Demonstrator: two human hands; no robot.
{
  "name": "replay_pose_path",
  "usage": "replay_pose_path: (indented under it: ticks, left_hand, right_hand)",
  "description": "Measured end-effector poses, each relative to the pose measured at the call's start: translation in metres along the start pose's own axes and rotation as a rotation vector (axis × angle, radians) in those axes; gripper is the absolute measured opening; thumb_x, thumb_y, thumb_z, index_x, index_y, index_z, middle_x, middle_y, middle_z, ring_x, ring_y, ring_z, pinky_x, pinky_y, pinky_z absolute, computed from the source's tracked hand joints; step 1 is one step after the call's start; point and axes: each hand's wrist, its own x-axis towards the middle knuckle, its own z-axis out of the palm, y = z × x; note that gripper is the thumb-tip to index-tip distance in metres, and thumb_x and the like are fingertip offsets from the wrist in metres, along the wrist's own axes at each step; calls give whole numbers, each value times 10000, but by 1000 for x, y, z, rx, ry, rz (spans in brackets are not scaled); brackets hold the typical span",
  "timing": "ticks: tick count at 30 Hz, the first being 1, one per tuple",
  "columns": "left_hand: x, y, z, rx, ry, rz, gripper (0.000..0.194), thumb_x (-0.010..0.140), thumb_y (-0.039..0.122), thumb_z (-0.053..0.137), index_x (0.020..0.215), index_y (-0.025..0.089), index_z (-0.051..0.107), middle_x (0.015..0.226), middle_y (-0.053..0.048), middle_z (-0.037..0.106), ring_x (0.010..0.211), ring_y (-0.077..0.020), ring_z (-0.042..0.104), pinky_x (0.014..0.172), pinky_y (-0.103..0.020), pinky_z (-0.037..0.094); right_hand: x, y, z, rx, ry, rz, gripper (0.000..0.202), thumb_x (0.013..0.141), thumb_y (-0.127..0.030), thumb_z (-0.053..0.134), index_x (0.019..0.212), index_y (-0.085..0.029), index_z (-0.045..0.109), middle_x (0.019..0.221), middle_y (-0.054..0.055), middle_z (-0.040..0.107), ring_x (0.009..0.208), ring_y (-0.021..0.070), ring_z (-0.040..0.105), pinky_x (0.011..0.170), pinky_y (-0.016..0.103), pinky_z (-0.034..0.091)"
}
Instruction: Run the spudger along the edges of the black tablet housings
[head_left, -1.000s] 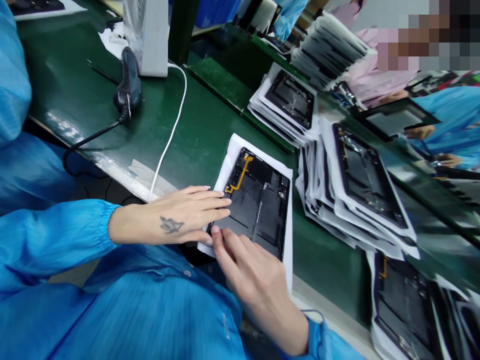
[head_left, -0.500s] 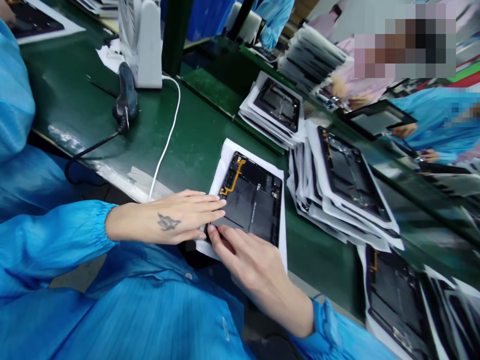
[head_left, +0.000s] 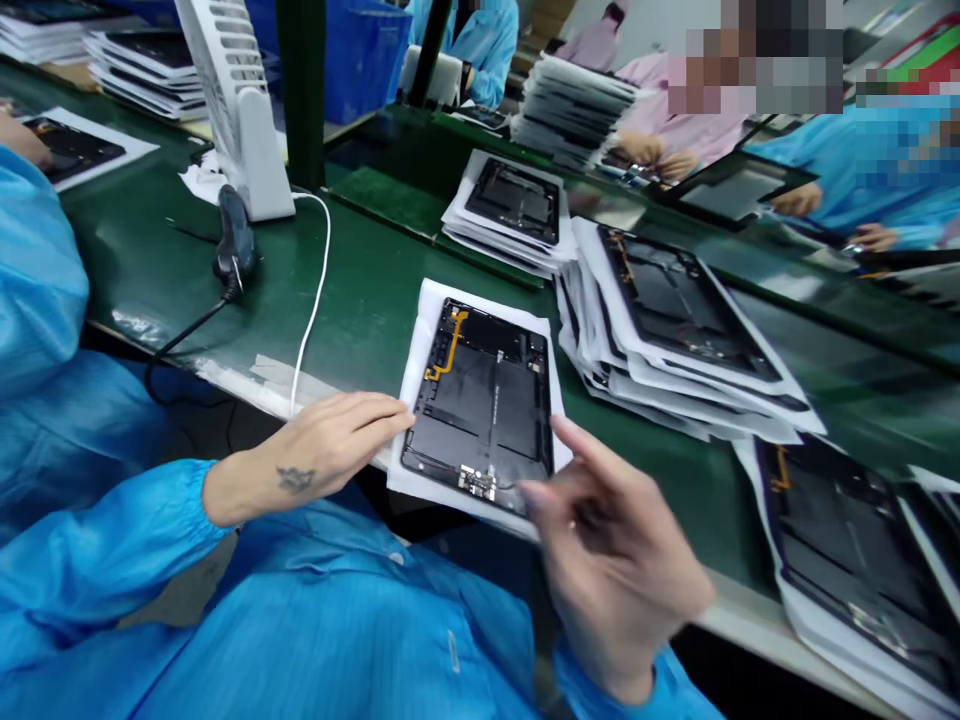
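Observation:
A black tablet housing [head_left: 480,400] with an orange flex cable [head_left: 451,350] and a small connector board [head_left: 478,483] lies face up on a white sheet [head_left: 416,320] at the bench edge. My left hand [head_left: 322,445], tattooed on its back, rests at the housing's left edge, fingers stretched out and holding nothing. Over the lower right corner is my right hand [head_left: 615,530], blurred, with thumb and index finger apart and nothing visible between them.
Stacks of similar housings with white sheets [head_left: 675,330] stand to the right and behind [head_left: 514,205]. On the green bench [head_left: 360,260] are a white fan [head_left: 262,150], a dark handheld tool [head_left: 234,235] and a white cable [head_left: 319,290]. People work left and across.
My right hand has moved right, from the housing's lower left corner to its lower right, and its fingers have parted. My left hand has drawn back to the left edge, uncovering the connector board.

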Motion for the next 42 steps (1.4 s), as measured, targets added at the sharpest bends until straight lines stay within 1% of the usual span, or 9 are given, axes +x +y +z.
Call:
replay_pose_path:
  ticks: [3, 6, 10, 13, 17, 25, 29, 33, 42]
  left_hand:
    - [-5, 5, 3, 70, 71, 59, 329, 999, 38, 415, 1267, 87, 601, 1229, -144, 696, 1167, -231, 663, 967, -363, 588]
    - [-4, 8, 4, 128, 104, 122, 305, 995, 24, 422, 1223, 67, 621, 1191, -148, 715, 1103, -250, 695, 901, -367, 616]
    - [1, 11, 2, 204, 121, 185, 275, 1019, 58, 410, 1166, 47, 643, 1128, -159, 738, 1041, -266, 726, 848, -374, 638]
    - [4, 12, 3, 230, 133, 207, 265, 1033, 90, 412, 1145, 42, 647, 1141, -172, 739, 1076, -266, 722, 870, -369, 640]
    - [4, 13, 8, 178, 140, 219, 266, 1024, 76, 423, 1160, 19, 644, 1210, -188, 718, 1178, -275, 687, 971, -389, 612]
    - [3, 16, 8, 180, 100, 154, 281, 1027, 90, 422, 1197, 54, 642, 1253, -159, 708, 1195, -243, 677, 1031, -382, 588]
    - [5, 23, 9, 246, 72, 162, 285, 1021, 106, 429, 1203, 57, 643, 1216, -170, 711, 1152, -273, 690, 996, -407, 595]
    - [6, 32, 12, 305, 19, 126, 314, 1010, 117, 436, 1267, 45, 601, 1241, -203, 679, 1172, -319, 668, 989, -441, 576]
    - [6, 37, 15, 320, 44, 106, 303, 1015, 138, 439, 1256, 44, 596, 1245, -213, 678, 1157, -316, 677, 972, -442, 575]
  right_hand:
    - [-15, 4, 2, 304, 9, 190, 393, 1063, -427, 398, 1108, -266, 753, 750, 21, 594, 670, 156, 565, 634, 311, 488]
    - [-29, 11, 10, 332, -130, 99, 583, 1067, -511, 278, 982, -223, 778, 784, 60, 624, 748, 191, 593, 649, 342, 497]
    - [-43, 14, 23, 194, -131, -188, 244, 1021, -293, 535, 1138, -177, 715, 814, 65, 681, 761, 204, 639, 678, 367, 531]
    - [-47, 15, 32, 40, -137, -320, 280, 943, -107, 616, 1206, -167, 691, 892, 77, 738, 850, 211, 655, 763, 387, 571]
    - [-52, 20, 41, -63, -91, -394, 308, 894, -44, 648, 1182, -137, 704, 861, 67, 734, 877, 211, 631, 899, 447, 595]
    - [-73, 28, 29, -81, 14, -227, 577, 839, 32, 630, 1338, -256, 641, 914, 49, 731, 896, 253, 667, 866, 517, 615]
    - [-57, 23, 21, 82, -22, -94, 455, 858, -9, 640, 1240, -249, 694, 1028, 55, 753, 945, 251, 711, 819, 428, 606]
    - [-24, 11, 26, 256, -205, 87, 217, 939, -94, 603, 1025, -240, 739, 934, 30, 754, 832, 183, 698, 730, 324, 567]
    - [-10, 5, 35, 254, -269, 50, 180, 967, -113, 572, 957, -218, 717, 860, 29, 735, 771, 170, 667, 695, 307, 534]
